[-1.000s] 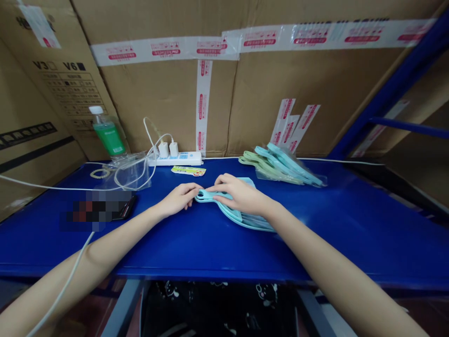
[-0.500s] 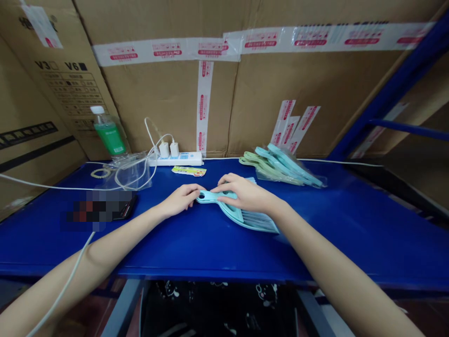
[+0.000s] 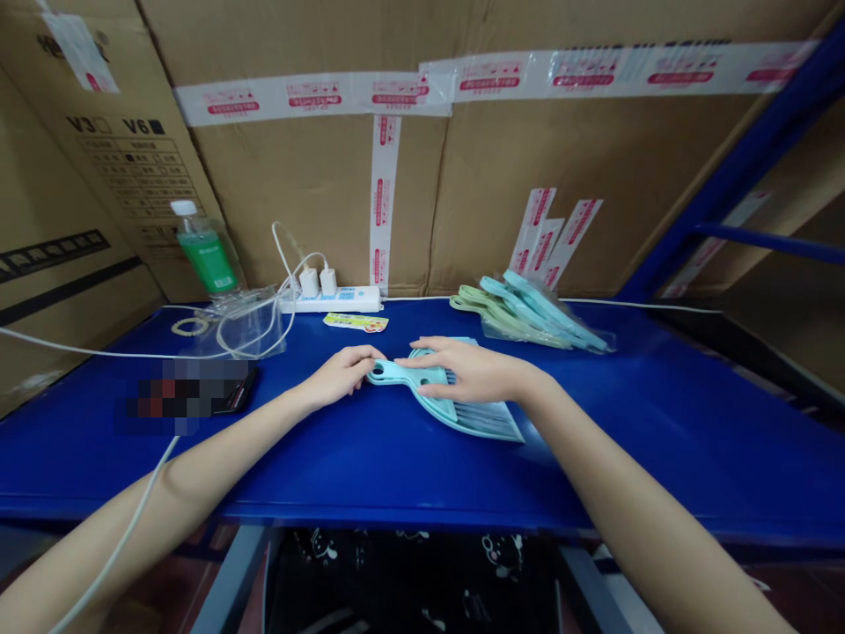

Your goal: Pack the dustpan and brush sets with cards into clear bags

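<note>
Now: left hand pinches handle of slotted teal plastic scoop; right hand splayed flat atop.

two hands, two scoop stacks, one bottle, two chargers

My right hand has uncurled. A second ago its fingers were hooked over the handle of the scoop; now they lie stretched flat across it, and the hand has slid a little farther from the power strip. The scoop's slotted blade, half hidden before, shows bare on the side away from the strip. A second curved rim now peeks out behind my fingers, on the strip's side.
</note>
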Demonstrator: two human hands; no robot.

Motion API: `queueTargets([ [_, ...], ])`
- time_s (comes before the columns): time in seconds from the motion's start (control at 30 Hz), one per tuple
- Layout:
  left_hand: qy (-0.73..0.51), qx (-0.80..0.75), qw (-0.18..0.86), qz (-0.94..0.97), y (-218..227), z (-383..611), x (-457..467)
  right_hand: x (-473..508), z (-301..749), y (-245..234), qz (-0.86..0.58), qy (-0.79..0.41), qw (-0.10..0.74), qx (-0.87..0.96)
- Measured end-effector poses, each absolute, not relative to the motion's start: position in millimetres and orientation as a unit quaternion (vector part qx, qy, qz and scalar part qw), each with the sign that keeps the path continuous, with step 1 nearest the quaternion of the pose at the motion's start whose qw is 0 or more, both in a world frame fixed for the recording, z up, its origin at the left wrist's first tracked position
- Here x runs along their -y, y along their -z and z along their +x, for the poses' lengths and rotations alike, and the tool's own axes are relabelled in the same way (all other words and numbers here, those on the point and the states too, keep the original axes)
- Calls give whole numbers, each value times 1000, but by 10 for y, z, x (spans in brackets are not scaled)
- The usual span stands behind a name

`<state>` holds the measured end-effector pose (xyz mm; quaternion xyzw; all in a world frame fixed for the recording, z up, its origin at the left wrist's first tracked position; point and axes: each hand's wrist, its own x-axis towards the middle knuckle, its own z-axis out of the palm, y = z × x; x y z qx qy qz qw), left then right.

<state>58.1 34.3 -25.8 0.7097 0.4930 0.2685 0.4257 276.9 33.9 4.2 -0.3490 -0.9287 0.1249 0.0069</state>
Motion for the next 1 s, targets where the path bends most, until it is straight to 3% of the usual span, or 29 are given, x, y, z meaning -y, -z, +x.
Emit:
queueTargets([
  [0.2, -263, -499, 414, 714, 304, 562, -368, -315, 2755, -64, -359, -173, -37, 916],
  [1.0, -254, -457, 415, 745, 318, 537, -384, -294, 2736, -33, -365, -228, -50, 901],
])
